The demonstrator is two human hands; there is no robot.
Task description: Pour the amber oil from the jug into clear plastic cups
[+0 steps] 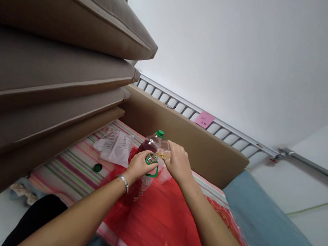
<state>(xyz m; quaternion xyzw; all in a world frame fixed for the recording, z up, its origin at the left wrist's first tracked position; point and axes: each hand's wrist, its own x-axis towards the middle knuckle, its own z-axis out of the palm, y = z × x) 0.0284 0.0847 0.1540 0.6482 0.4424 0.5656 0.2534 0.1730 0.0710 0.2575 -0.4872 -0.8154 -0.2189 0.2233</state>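
Observation:
My left hand (pixel 139 165) is closed around the neck of a clear plastic bottle (pixel 144 184), whose uncapped mouth has a green ring and a green carry handle. In my right hand (pixel 178 160) is a clear plastic cup (pixel 164 150), tilted toward the bottle's mouth with a little amber liquid in it. Just behind stands a second bottle (pixel 149 142) of dark red liquid under a green cap (pixel 159 133). A loose green cap (pixel 97 167) lies to the left on the striped cloth. Something clear, perhaps another cup (pixel 165 175), sits below my right hand.
Red plastic sheeting (pixel 168 218) covers much of the striped cloth (pixel 73 171). A crumpled clear bag (pixel 116 146) lies at left. Stacked brown cushions (pixel 51 69) rise on the left; a brown board (pixel 181 131) and metal railing (pixel 235 138) with a pink note (pixel 204 119) stand behind.

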